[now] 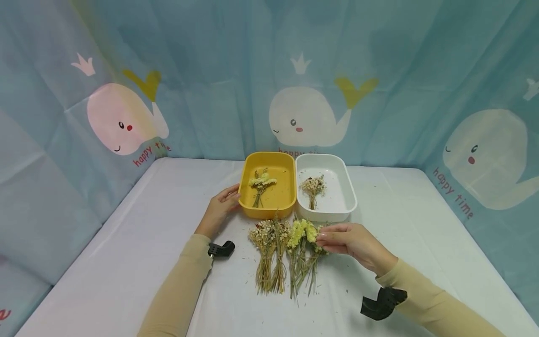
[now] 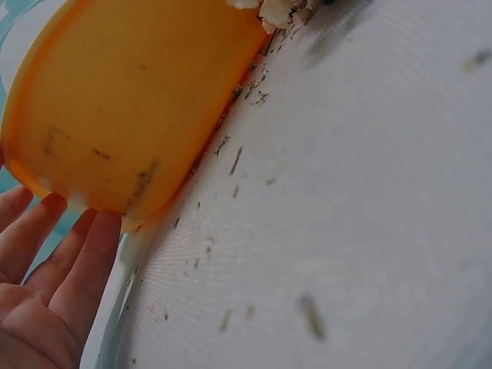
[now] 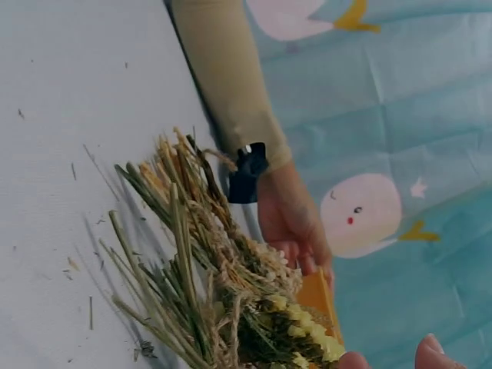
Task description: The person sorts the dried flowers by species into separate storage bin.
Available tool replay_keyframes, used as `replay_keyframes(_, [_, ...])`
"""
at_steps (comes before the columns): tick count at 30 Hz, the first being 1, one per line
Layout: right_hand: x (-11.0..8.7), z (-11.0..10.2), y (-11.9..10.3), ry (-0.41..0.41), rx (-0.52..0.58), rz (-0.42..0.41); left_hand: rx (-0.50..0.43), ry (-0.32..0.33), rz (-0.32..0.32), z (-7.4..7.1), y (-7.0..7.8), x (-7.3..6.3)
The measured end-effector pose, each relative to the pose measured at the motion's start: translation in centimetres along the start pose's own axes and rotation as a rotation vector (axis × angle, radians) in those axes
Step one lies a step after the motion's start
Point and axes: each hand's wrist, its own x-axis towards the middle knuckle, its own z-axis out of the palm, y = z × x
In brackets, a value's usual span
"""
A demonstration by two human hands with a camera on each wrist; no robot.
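Note:
My left hand (image 1: pixel 225 203) rests at the left side of a yellow bin (image 1: pixel 267 213), its fingers extended. In the left wrist view several fingertips (image 2: pixel 52 201) touch the bin's wall. My right hand (image 1: pixel 353 241) is at the flower heads of a tied bunch of yellow dried flowers (image 1: pixel 300 234) in front of the bins. Two of its fingertips stand apart at the lower edge of the right wrist view, next to the yellow blooms (image 3: pixel 304 330). Beside these lie bunches of cream dried flowers (image 1: pixel 265 234), stems toward me.
A white bin (image 1: pixel 341 182) stands against the yellow bin's right side, holding a cream dried bunch (image 1: pixel 313 187). Inside the yellow bin lies a yellow dried bunch (image 1: pixel 262 181). Bits of stem litter the white table (image 1: pixel 168 201). A whale-print curtain (image 1: pixel 210 93) hangs behind and at both sides.

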Motion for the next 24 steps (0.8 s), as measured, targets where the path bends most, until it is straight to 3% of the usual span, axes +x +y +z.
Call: replay_keyframes(24, [-1.0,-0.3,3.3,-0.007,0.081,0.088,-0.009,0.011,0.002,0.1,-0.2,0.1])
